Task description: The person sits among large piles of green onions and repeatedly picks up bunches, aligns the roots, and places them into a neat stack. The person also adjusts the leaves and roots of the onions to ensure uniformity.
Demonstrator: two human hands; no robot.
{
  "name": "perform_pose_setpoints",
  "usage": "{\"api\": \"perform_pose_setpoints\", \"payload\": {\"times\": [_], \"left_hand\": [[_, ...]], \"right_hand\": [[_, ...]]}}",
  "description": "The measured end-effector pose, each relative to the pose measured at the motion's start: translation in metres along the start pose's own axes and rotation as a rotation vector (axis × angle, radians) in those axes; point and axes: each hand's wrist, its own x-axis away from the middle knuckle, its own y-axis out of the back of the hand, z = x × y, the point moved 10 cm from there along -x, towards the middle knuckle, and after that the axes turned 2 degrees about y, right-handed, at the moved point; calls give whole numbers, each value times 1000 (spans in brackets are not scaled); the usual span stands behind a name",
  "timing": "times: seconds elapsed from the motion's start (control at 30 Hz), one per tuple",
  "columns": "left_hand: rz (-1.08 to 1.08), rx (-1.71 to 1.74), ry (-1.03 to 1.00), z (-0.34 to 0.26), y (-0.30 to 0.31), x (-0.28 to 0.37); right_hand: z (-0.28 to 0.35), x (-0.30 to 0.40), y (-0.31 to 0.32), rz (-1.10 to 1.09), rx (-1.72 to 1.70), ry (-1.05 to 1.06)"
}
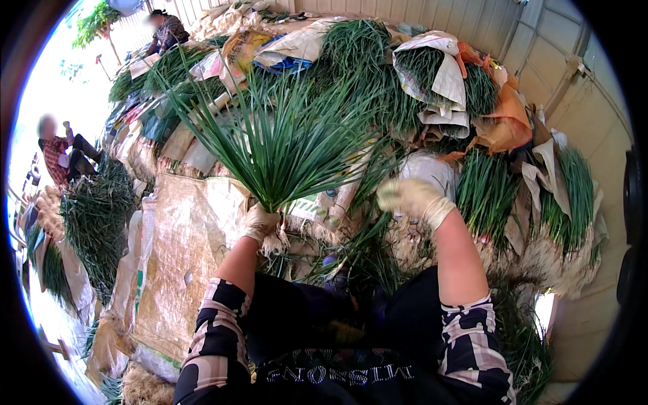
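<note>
My left hand, in a pale thin glove, grips a fanned bunch of long green allium-like leaves near its base. The leaves spread up and outward, and whitish roots hang below the hand. My right hand, gloved too, is blurred to the right of the bunch, in front of a white sack. Whether its fingers hold anything is unclear. Loose green stalks lie low between my arms, in front of my legs.
A worn woven plastic sack spreads at left. Rooted bundles stand at right, below an orange sack. Leaves and sacks are heaped behind. One person sits at far left; another is at the back. A metal wall bounds the right.
</note>
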Motion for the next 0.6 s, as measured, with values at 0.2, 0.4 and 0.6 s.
{"api": "perform_pose_setpoints", "payload": {"times": [0.2,0.4,0.6], "left_hand": [[-54,-29,-156,-14,4,3],[-30,-70,-147,-45,6,16],[-197,-115,-295,24,21,1]], "right_hand": [[50,27,78,-955,79,264],[46,-5,53,-962,554,132],[58,-37,31,-693,292,267]]}}
